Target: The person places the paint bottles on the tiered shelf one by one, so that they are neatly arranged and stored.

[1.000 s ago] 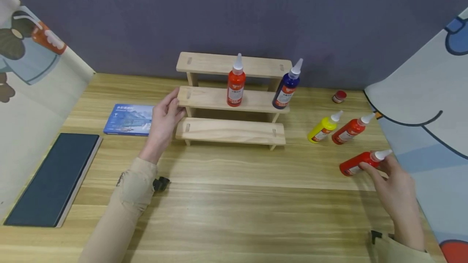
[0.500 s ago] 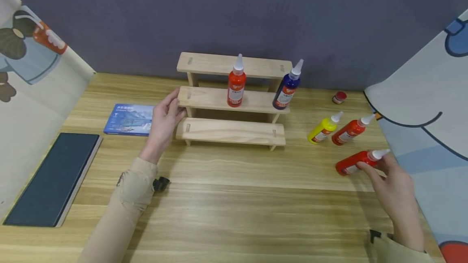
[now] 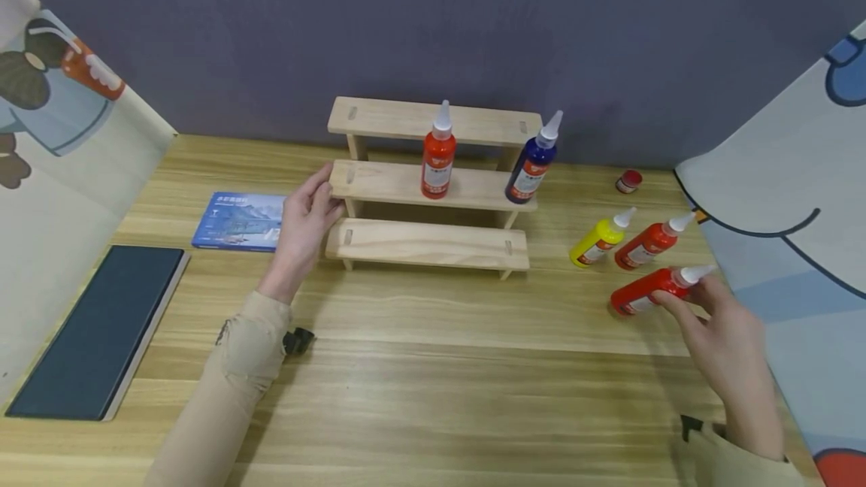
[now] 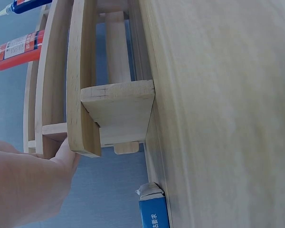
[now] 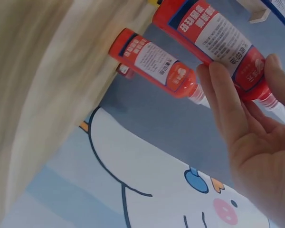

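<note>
My left hand [image 3: 307, 220] grips the left end of the middle step of a three-tier wooden stand [image 3: 433, 241]; the wrist view shows my thumb at the step's end. A red paint bottle [image 3: 437, 164] and a dark blue paint bottle [image 3: 530, 170] stand upright on that middle step. On the right, my right hand [image 3: 727, 337] pinches another red paint bottle [image 5: 218, 42] between thumb and fingers near its neck. This bottle tilts, its white nozzle pointing right. Just beyond it stand a yellow paint bottle [image 3: 597, 242] and one more red paint bottle [image 5: 154, 62].
A small red-lidded jar [image 3: 628, 181] sits at the back right of the wooden table [image 3: 433, 397]. Left of the stand lies a blue box [image 3: 237, 222] with a landscape picture. A dark flat tablet-like panel [image 3: 98, 333] lies at the far left. Walls border the back and sides.
My right hand has moved the pinched red bottle slightly left and away from me, closer to the standing bottles. My left hand stays on the stand.
</note>
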Demonstrator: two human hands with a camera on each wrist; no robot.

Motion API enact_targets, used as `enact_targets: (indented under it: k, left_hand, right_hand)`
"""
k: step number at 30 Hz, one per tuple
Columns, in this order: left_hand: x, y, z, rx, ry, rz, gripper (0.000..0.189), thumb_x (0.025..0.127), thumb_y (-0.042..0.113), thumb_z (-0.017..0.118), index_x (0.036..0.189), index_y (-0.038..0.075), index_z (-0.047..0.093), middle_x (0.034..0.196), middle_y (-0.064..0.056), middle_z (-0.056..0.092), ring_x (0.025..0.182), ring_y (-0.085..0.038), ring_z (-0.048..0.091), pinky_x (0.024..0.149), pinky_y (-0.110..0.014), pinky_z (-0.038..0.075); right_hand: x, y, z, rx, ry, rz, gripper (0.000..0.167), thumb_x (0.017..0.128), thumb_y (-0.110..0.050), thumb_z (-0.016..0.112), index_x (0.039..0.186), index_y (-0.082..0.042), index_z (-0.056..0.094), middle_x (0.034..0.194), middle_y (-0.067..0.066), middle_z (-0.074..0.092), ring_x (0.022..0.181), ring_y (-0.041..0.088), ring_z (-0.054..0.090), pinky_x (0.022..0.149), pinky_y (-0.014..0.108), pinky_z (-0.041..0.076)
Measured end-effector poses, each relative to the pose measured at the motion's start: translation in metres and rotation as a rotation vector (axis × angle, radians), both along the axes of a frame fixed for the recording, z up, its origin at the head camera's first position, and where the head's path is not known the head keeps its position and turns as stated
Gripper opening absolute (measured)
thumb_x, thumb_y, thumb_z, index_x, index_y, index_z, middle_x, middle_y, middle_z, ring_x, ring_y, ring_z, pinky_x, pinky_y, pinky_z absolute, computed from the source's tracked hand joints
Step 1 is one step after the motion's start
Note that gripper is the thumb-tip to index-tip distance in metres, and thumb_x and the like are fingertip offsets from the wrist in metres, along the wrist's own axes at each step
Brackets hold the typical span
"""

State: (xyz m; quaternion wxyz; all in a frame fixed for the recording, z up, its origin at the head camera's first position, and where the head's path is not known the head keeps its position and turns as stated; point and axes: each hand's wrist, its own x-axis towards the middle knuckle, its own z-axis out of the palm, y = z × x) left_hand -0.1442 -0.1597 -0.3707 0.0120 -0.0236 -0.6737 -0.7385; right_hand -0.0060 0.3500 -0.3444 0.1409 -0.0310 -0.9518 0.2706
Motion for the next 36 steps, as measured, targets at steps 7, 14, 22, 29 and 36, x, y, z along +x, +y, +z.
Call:
enact_targets:
  k: [7, 14, 22, 29, 36]
  left_hand:
    - [0.000, 0.000, 0.000, 0.010, -0.002, 0.001, 0.052, 0.118, 0.014, 0.033, 0.169, 0.001, 0.025, 0.175, -0.019, 0.023, 0.156, -0.036, 0.034, 0.124, -0.033, 0.040]
    - [0.000, -0.002, 0.000, 0.014, 0.000, 0.007, 0.052, 0.118, 0.013, 0.034, 0.168, 0.001, 0.026, 0.173, -0.020, 0.026, 0.155, -0.036, 0.036, 0.123, -0.032, 0.042]
    - [0.000, 0.001, 0.001, 0.004, -0.010, 0.009, 0.052, 0.118, 0.014, 0.034, 0.168, 0.002, 0.027, 0.175, -0.018, 0.023, 0.155, -0.035, 0.035, 0.122, -0.032, 0.042]
    - [0.000, 0.002, 0.000, 0.012, -0.008, 0.007, 0.052, 0.118, 0.014, 0.035, 0.168, 0.001, 0.027, 0.174, -0.019, 0.026, 0.154, -0.036, 0.038, 0.122, -0.032, 0.043]
    - [-0.001, 0.001, -0.001, 0.005, -0.009, 0.021, 0.052, 0.118, 0.013, 0.035, 0.168, 0.002, 0.028, 0.174, -0.018, 0.026, 0.154, -0.035, 0.039, 0.120, -0.030, 0.044]
  right_hand:
    - [-0.003, -0.010, 0.008, 0.000, -0.017, 0.000, 0.040, 0.097, -0.008, 0.083, 0.128, 0.008, 0.064, 0.122, 0.032, 0.069, 0.109, 0.055, 0.067, 0.071, -0.010, 0.037]
    - [-0.009, -0.020, 0.013, 0.002, 0.015, 0.048, 0.045, 0.093, -0.010, 0.087, 0.130, 0.007, 0.066, 0.123, 0.033, 0.070, 0.107, 0.054, 0.068, 0.069, -0.009, 0.038]
    - [-0.011, -0.036, 0.018, 0.007, 0.071, 0.103, 0.049, 0.088, -0.006, 0.090, 0.129, 0.007, 0.067, 0.119, 0.033, 0.072, 0.101, 0.053, 0.070, 0.069, -0.010, 0.039]
    - [-0.014, -0.054, 0.023, -0.029, 0.063, 0.128, 0.048, 0.089, -0.006, 0.090, 0.128, 0.006, 0.066, 0.118, 0.031, 0.073, 0.102, 0.050, 0.071, 0.070, -0.009, 0.041]
    - [-0.020, -0.069, 0.028, -0.048, 0.076, 0.150, 0.048, 0.088, -0.007, 0.091, 0.127, 0.005, 0.067, 0.115, 0.029, 0.074, 0.101, 0.048, 0.072, 0.073, -0.008, 0.042]
